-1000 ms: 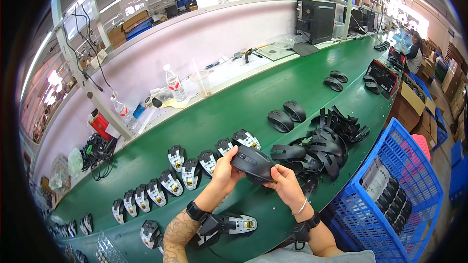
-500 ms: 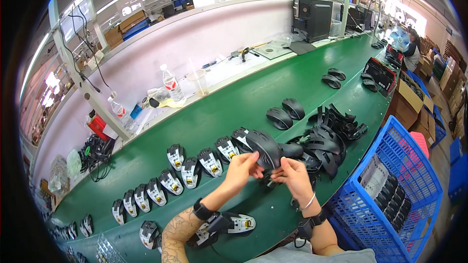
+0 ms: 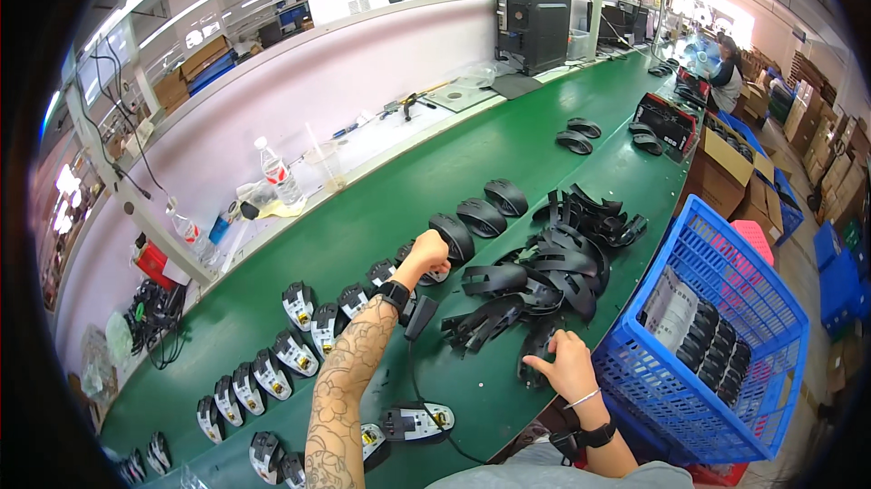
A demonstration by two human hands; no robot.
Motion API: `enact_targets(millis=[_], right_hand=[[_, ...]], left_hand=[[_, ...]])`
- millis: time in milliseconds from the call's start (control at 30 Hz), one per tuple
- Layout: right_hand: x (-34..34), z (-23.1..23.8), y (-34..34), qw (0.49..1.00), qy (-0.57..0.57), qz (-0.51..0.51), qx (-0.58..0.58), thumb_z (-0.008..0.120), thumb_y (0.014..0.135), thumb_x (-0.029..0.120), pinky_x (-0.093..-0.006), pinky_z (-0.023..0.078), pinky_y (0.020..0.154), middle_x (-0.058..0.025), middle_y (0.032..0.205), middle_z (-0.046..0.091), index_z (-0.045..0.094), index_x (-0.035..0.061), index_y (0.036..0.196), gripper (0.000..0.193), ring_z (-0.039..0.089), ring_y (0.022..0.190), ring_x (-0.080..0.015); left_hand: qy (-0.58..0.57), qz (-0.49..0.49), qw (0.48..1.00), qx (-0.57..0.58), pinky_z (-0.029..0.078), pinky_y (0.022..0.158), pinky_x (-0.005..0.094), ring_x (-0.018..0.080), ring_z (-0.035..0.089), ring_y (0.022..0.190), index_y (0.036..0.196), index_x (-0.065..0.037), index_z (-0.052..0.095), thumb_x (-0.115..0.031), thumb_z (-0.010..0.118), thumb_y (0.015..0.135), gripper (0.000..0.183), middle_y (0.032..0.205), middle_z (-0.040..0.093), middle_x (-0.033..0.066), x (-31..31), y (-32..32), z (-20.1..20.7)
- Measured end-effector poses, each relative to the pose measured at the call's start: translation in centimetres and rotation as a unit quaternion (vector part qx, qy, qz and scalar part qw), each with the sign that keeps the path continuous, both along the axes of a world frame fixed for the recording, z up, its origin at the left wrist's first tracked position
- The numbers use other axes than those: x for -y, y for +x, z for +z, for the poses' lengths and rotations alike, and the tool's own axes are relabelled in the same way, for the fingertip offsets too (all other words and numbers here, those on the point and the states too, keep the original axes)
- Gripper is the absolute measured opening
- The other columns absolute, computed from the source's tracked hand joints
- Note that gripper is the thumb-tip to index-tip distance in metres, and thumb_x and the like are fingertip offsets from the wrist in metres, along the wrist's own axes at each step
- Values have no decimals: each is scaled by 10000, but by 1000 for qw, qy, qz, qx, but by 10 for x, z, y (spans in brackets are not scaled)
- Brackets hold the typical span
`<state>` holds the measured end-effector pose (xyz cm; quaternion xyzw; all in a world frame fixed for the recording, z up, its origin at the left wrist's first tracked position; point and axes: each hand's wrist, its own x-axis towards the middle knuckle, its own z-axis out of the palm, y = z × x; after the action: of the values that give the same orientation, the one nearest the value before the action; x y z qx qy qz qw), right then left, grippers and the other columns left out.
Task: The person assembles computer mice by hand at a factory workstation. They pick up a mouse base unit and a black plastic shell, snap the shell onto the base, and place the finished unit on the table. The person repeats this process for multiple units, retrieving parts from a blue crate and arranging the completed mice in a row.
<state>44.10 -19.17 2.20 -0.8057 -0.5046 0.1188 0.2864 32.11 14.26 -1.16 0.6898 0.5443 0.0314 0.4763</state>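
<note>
My left hand (image 3: 426,255) is curled over the end of a slanting row of uncovered mouse bases. The fingers hide whatever may be in them. A black computer mouse (image 3: 454,237) with its cover on lies right beside it, next to two more covered mice (image 3: 482,217). My right hand (image 3: 571,369) has its thumb and index finger apart over a black plastic mouse cover (image 3: 535,355) at the near edge of a heap of covers (image 3: 567,262). An uncovered mouse base (image 3: 417,421) lies nearer to me on the green bench (image 3: 399,190).
A blue plastic crate (image 3: 703,326) with black mice in it stands at the right, against the bench edge. Behind it are an open carton (image 3: 717,167) and a co-worker (image 3: 726,76). Water bottles (image 3: 279,171) and a cup line the far ledge. A black computer tower (image 3: 533,31) stands there too.
The covered mouse that both hands held now lies on the bench beside two others. My left hand moved left to the row; my right hand came back nearer, over the covers. The view shifted.
</note>
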Motion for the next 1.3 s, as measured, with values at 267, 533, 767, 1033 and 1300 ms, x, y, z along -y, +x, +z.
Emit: enact_targets(millis=[267,533,767,1033,1300], right_hand=[[-13,-10,8,998,-16,-28,-52,836,621,143,-424,478,636,-175,716,591,445,1,956,534,614,710,-359],[3,7,14,968,90,41,-229,722,675,-24,-290,498,623,-112,753,652,627,-14,933,275,643,706,-199],[-38,45,-23,884,424,174,-95,665,632,-76,-294,518,678,-90,829,677,697,41,835,237,652,729,-231],[-48,46,-26,925,207,317,-36,830,610,115,-374,460,956,-147,1320,499,421,41,1367,864,537,1161,-317],[-71,30,-49,934,256,187,-167,805,616,27,-295,512,777,-121,1101,594,564,55,1211,642,625,950,-231]], left_hand=[[269,-114,933,-210,507,832,442,383,633,968,1042,47,592,-282,639,792,416,1017,650,242,46,-1,24],[312,-121,942,37,452,562,398,276,584,570,914,-11,616,-327,572,883,321,634,607,147,124,-51,73],[-399,-89,855,318,525,641,281,161,637,744,1072,-10,551,-388,423,990,407,926,650,101,188,-73,85],[-44,74,893,441,486,612,229,115,618,665,970,-25,560,-208,549,954,184,835,629,44,174,-98,77],[-48,-16,878,475,474,677,250,105,591,771,972,-6,565,-243,495,974,247,824,615,34,177,-86,64]])
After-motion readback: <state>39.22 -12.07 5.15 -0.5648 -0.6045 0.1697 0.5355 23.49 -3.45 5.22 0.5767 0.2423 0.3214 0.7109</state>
